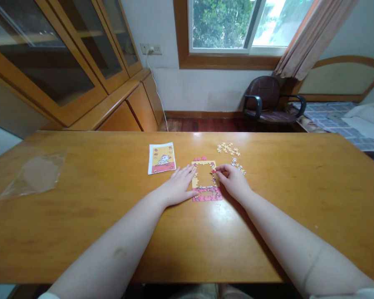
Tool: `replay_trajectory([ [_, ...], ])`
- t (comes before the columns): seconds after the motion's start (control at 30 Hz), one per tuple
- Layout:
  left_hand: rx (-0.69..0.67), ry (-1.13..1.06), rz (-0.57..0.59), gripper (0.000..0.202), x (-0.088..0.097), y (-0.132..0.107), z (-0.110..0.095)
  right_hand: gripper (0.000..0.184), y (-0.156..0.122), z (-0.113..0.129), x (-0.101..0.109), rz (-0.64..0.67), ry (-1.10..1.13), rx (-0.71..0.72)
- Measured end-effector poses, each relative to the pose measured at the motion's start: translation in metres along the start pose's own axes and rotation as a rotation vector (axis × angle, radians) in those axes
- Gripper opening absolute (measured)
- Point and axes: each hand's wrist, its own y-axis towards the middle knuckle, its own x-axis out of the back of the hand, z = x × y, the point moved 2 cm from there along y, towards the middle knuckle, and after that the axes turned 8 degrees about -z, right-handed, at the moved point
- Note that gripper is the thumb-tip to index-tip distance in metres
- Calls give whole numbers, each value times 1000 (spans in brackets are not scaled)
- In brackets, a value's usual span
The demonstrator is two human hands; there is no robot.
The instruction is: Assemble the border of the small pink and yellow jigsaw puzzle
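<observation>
A partly built jigsaw puzzle (206, 195), a yellow and pink frame with a hollow middle, lies on the wooden table (112, 216). My left hand (181, 183) rests flat beside its left edge, fingers stretched out and touching it. My right hand (233, 179) sits at the puzzle's right edge, its fingertips pinched on a small puzzle piece (214, 170) at the frame's upper right side.
A reference picture card (161, 158) lies left of the puzzle. Loose puzzle pieces (228, 148) are scattered behind and to the right. A clear plastic bag (34, 174) lies at the far left. A dark office chair (268, 101) stands beyond the table.
</observation>
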Motion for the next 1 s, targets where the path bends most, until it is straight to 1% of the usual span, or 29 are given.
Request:
replay_trajectory([
  [0.03,-7,-15,-23,80,1,0,0,12,-1,1,0,-2,14,12],
  [0.1,-23,-62,-108,68,6,0,-3,12,-3,4,0,13,57,53],
  [0.2,-19,-168,-250,45,14,0,-10,14,-8,8,-2,51,121,107],
  [0.27,-19,-237,-282,31,16,0,-15,15,-12,11,-4,82,152,117],
  [0.33,-28,-271,-267,25,15,0,-20,15,-15,13,-6,124,167,129],
  [0.4,-20,-280,-254,23,13,1,-23,15,-16,14,-7,157,166,141],
  [0.5,17,-298,-265,21,11,2,-23,13,-17,15,-8,178,155,154],
  [0.6,28,-328,-265,19,10,1,-21,14,-17,16,-7,182,140,171],
  [0.67,32,-348,-271,20,11,1,-20,15,-17,17,-5,162,122,191],
  [0.8,49,-371,-300,22,12,1,-19,13,-16,18,0,105,62,296],
  [0.87,57,-378,-297,23,11,2,-19,12,-16,19,0,103,36,352],
  [1.0,47,-390,-265,24,10,3,-18,12,-17,19,0,114,1,416],
])
